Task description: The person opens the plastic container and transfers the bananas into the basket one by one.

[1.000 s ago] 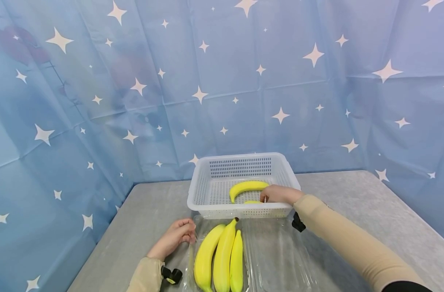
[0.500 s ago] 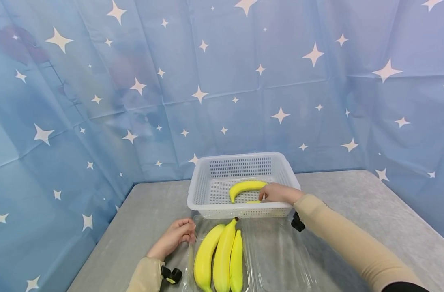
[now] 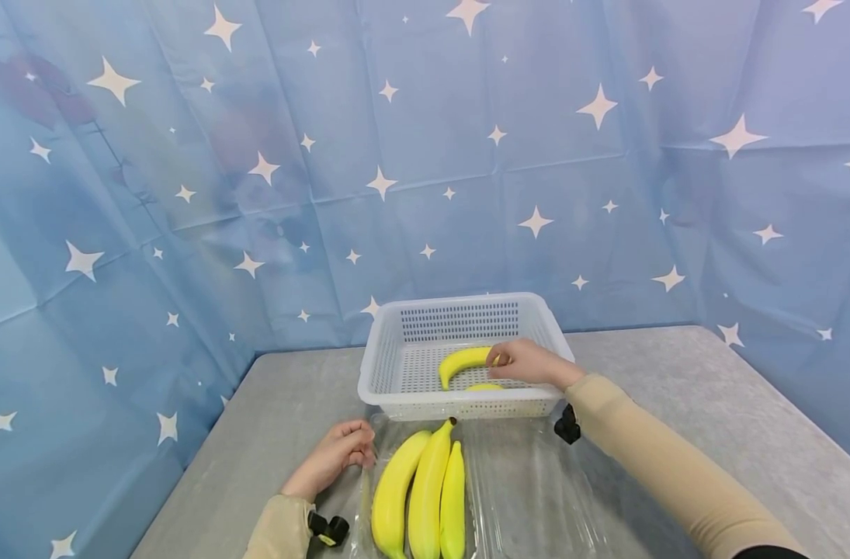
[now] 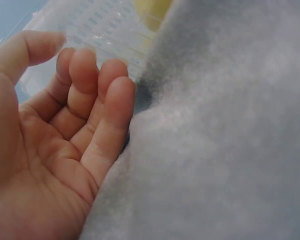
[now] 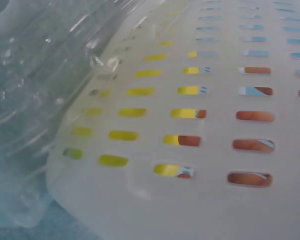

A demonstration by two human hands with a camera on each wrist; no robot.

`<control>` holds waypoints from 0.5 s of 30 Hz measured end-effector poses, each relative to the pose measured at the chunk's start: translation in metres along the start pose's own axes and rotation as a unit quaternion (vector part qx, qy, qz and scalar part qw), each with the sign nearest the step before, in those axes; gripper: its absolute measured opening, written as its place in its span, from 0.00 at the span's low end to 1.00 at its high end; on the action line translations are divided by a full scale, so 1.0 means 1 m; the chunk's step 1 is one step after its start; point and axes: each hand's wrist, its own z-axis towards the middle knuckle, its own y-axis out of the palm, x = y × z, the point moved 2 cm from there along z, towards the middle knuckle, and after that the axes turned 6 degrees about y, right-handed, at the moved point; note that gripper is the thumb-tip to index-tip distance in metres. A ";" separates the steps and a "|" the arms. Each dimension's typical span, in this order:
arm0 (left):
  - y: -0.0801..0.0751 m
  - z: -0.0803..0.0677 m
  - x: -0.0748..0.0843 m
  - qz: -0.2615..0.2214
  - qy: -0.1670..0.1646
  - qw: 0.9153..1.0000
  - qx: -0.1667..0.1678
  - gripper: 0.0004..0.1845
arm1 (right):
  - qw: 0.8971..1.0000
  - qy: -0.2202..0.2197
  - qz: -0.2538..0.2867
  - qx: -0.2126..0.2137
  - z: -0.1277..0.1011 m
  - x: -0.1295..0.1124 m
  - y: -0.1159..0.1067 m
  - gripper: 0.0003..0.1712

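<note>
three bananas [image 3: 425, 497] are cradled in a clear clamshell tray [image 3: 529, 489] on the counter [image 3: 271, 435]; in the white basket [image 3: 397, 365], a banana [image 3: 463, 361] is pinched by the right grip [image 3: 529, 363]; the left grip [image 3: 337, 454] is rested loosely curled.

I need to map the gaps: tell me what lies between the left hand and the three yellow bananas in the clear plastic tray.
In the head view, only the clear plastic tray's left rim separates the left hand from the three yellow bananas.

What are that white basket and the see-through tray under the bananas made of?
The white basket looks like moulded plastic, matt to slightly glossy: thin walls pierced with even rows of slots. The see-through tray looks like thin clear plastic, glossy, with glints and creases. Its exact plastic cannot be told.
</note>
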 end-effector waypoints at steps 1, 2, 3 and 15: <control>0.000 0.000 0.000 0.000 0.001 1.000 0.000 0.11 | 1.000 -0.001 0.000 0.004 0.000 -0.001 -0.001 0.16; 0.000 0.000 0.000 0.001 0.001 1.000 -0.001 0.11 | 1.000 -0.002 0.000 0.006 -0.001 -0.001 -0.002 0.16; 0.000 0.000 0.000 0.002 0.001 1.000 -0.002 0.11 | 1.000 0.000 -0.001 0.009 -0.001 -0.001 -0.003 0.16; 0.000 0.001 -0.001 0.005 0.001 1.000 -0.002 0.11 | 0.999 -0.010 0.026 0.044 -0.017 -0.025 -0.018 0.16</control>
